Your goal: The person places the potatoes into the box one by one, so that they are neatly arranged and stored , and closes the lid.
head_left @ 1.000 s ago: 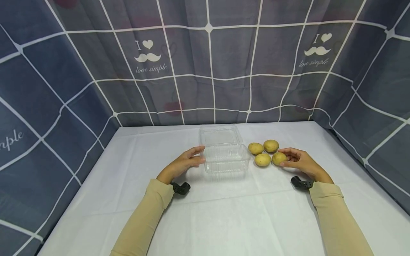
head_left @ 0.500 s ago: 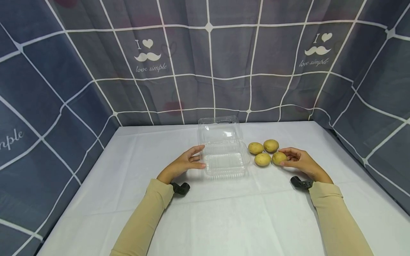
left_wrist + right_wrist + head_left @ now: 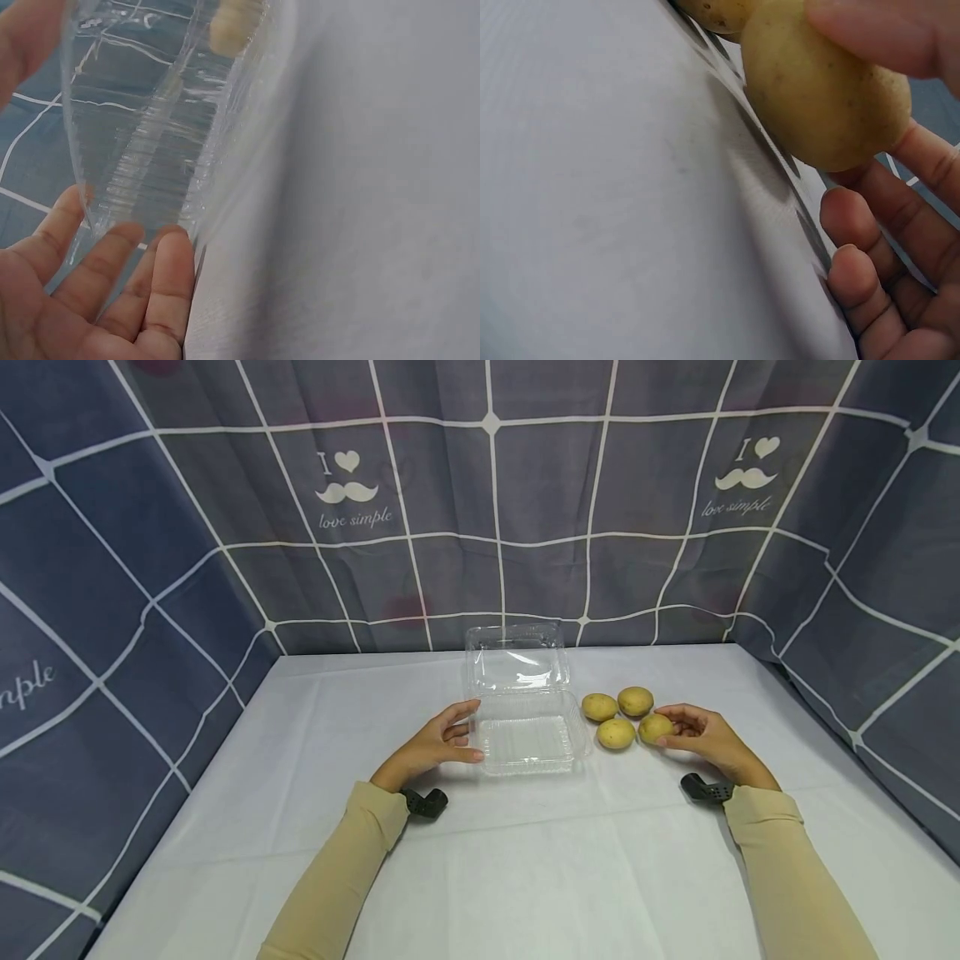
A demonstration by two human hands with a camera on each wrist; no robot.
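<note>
A clear plastic clamshell container lies with its lid raised at the back. My left hand is at its left side, the index fingertip at the rim and the thumb by the front corner. In the left wrist view, relaxed fingers touch the ribbed wall. To the right, my right hand holds a yellow potato between thumb and fingers, the other fingers loosely bent. Beside that potato sit three more: a front-left potato, a back-left potato and a back potato.
A white cloth covers the table. Dark grid-patterned curtains enclose it at the back and both sides. A black wrist camera mount is on the left wrist, and another black mount on the right wrist.
The container's lid has swung from lying flat to standing up, and the base has tipped toward me. My left thumb has moved slightly nearer me. The right hand and potatoes have barely shifted.
</note>
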